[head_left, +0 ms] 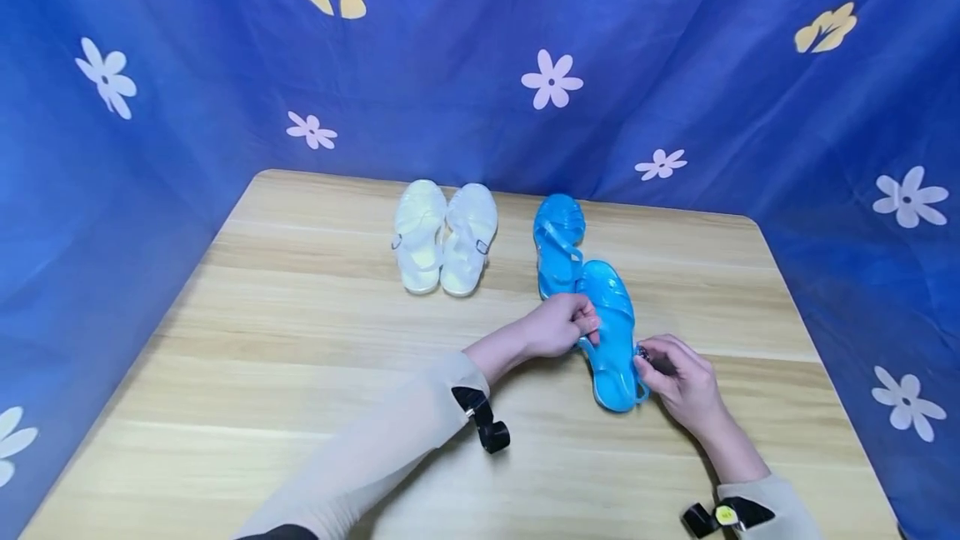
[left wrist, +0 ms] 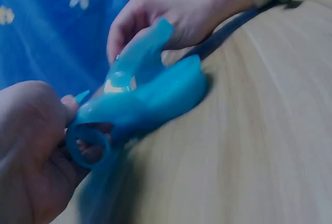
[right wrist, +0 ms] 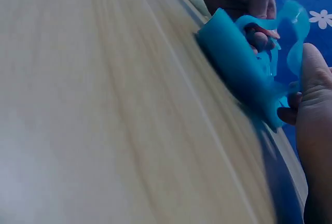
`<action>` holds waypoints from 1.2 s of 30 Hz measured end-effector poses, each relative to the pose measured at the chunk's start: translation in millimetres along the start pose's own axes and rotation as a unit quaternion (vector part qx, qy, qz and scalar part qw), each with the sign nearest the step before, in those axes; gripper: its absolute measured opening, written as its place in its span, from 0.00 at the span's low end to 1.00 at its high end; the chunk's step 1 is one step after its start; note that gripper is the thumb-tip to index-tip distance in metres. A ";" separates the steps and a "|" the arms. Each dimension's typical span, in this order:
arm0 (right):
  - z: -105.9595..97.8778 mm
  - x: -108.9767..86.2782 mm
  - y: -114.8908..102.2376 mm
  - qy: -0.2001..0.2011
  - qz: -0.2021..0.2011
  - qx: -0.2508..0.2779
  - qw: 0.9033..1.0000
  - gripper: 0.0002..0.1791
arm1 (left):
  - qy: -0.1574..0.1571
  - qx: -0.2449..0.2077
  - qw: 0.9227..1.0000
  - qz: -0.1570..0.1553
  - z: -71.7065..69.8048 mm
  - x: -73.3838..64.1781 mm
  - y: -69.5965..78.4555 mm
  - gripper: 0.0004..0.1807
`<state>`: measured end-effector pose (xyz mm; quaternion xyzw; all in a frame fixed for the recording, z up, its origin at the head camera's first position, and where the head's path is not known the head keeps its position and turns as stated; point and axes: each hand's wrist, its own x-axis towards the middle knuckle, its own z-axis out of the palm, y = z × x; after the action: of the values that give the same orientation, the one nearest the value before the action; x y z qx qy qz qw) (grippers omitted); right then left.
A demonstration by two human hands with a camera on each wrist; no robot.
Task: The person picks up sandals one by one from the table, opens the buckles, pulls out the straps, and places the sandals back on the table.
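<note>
A blue jelly sandal (head_left: 613, 332) lies on the table between the two hands, its heel toward the person. My left hand (head_left: 558, 325) is at its left side, fingers curled around the strap, which forms a loop below them in the left wrist view (left wrist: 85, 146). On the other side, my right hand (head_left: 681, 377) pinches the small metal buckle (head_left: 642, 352) between thumb and forefinger. The second blue sandal (head_left: 558, 240) rests just behind, partly covered by the left hand at its heel.
Two whitish clear sandals (head_left: 420, 232) stand side by side at the back of the wooden table (head_left: 300, 340), left of the blue pair. A blue curtain (head_left: 450, 65) with printed flowers hangs around the table's back and sides.
</note>
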<state>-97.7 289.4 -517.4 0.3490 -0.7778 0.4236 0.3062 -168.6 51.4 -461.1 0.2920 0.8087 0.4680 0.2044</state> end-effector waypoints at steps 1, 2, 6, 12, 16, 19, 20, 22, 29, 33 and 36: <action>-0.2 -1.4 0.7 0.001 0.008 0.005 1.000 0.21 | -0.003 -0.001 1.000 0.003 -2.3 0.0 0.8 0.12; -0.1 -2.7 1.7 -0.002 0.014 0.009 1.000 0.20 | -0.008 0.007 1.000 0.009 -3.1 0.4 1.5 0.12; 0.8 -6.0 2.6 -0.007 0.025 0.018 1.000 0.17 | -0.018 0.022 0.999 0.022 -2.3 1.6 3.3 0.12; -1.2 -7.0 0.8 0.000 0.017 0.015 1.000 0.17 | -0.015 0.021 0.999 0.022 -1.5 0.1 4.0 0.11; -1.4 -6.8 0.0 -0.001 0.015 0.009 1.000 0.18 | -0.013 0.031 0.999 0.026 -0.3 -2.2 5.3 0.11; -1.2 -7.5 -0.3 -0.003 0.016 0.006 1.000 0.18 | -0.004 0.048 0.998 0.037 1.7 -4.0 4.6 0.10; -1.1 -7.7 -0.3 -0.003 0.016 0.006 1.000 0.18 | -0.001 0.055 0.998 0.042 2.4 -4.6 4.1 0.09; -1.0 -8.0 -0.4 -0.004 0.018 0.004 1.000 0.18 | 0.007 0.066 0.996 0.052 3.5 -5.7 3.2 0.09; -1.8 -6.8 -3.8 -0.022 0.045 -0.002 0.999 0.12 | 0.019 0.083 0.994 0.075 -0.3 -11.5 3.1 0.13; -3.0 -4.3 -8.3 -0.029 0.071 0.000 0.997 0.16 | 0.021 0.090 0.992 0.090 -4.4 -15.5 3.6 0.16; -3.6 -1.0 -13.3 -0.032 0.094 -0.004 0.995 0.21 | 0.027 0.095 0.990 0.100 -6.7 -19.2 3.5 0.17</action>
<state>-85.8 287.6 -510.6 0.2867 -0.8183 0.4359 0.2413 -157.3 35.7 -453.7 0.3768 0.8215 0.4147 0.1055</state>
